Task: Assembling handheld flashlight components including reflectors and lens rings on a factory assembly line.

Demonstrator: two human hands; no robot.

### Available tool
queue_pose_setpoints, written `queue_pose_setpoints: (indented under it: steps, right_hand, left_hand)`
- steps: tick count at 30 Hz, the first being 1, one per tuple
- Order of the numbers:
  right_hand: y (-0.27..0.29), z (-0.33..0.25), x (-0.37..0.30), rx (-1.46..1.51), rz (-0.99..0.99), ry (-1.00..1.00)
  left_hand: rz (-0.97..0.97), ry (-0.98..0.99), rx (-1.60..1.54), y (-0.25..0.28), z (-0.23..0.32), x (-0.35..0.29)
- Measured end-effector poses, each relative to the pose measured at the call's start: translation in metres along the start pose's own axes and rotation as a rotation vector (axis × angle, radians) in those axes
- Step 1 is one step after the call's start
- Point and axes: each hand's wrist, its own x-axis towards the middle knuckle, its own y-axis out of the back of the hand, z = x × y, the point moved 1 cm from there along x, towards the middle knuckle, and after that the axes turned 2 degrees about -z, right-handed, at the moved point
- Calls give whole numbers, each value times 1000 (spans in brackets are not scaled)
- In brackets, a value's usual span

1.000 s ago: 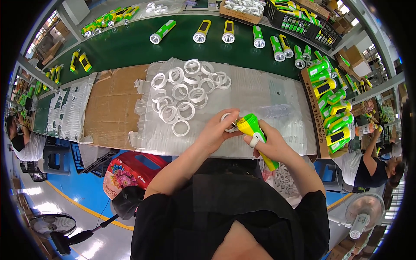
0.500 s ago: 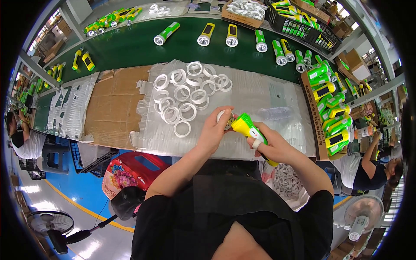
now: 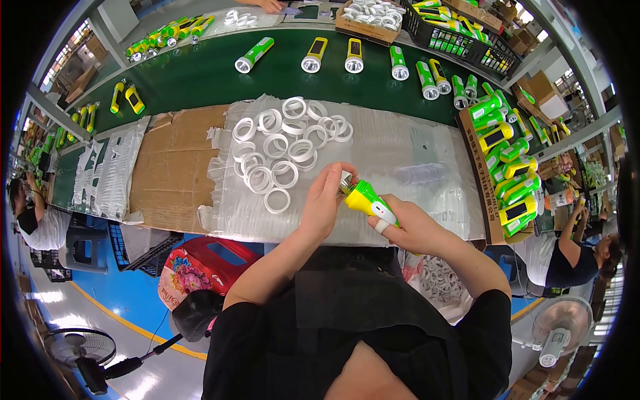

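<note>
From my seat I see the green-and-yellow flashlight (image 3: 371, 206) over the front of the work surface, tilted, its wide end up and toward the left, its tail inside the right hand (image 3: 408, 225), whose fingers are wrapped around the barrel. The left hand (image 3: 323, 205) has its fingertips closed on a small silver-and-white part (image 3: 345, 181) right at that wide end; whether the two touch I can't tell, as the fingers cover much of it. I'd judge the body light, stiff plastic, smooth enough to turn in a loose grasp, so I would hold it by the narrow barrel and keep off the flared rim. The small part looks the more delicate (shiny faces tend to mark easily), so I'd pinch it by its edge. Beyond the left hand lies a loose heap of white rings (image 3: 289, 148) on the plastic sheeting (image 3: 380, 127), near enough for a knuckle to scatter. Ahead of the right hand sits a row of clear discs (image 3: 421, 174), probably thin and slippery. A carton (image 3: 483, 190) packed with flashlights limits room on the right, while the green surface (image 3: 193, 83) beyond carries more of them, spaced apart.
</note>
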Motion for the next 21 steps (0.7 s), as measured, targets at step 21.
queue_pose_setpoints:
  steps: [21]
  right_hand:
    - [7,-6,-5,-5,-31,-78]
  left_hand:
    - [109,176,-255,-3,0,3]
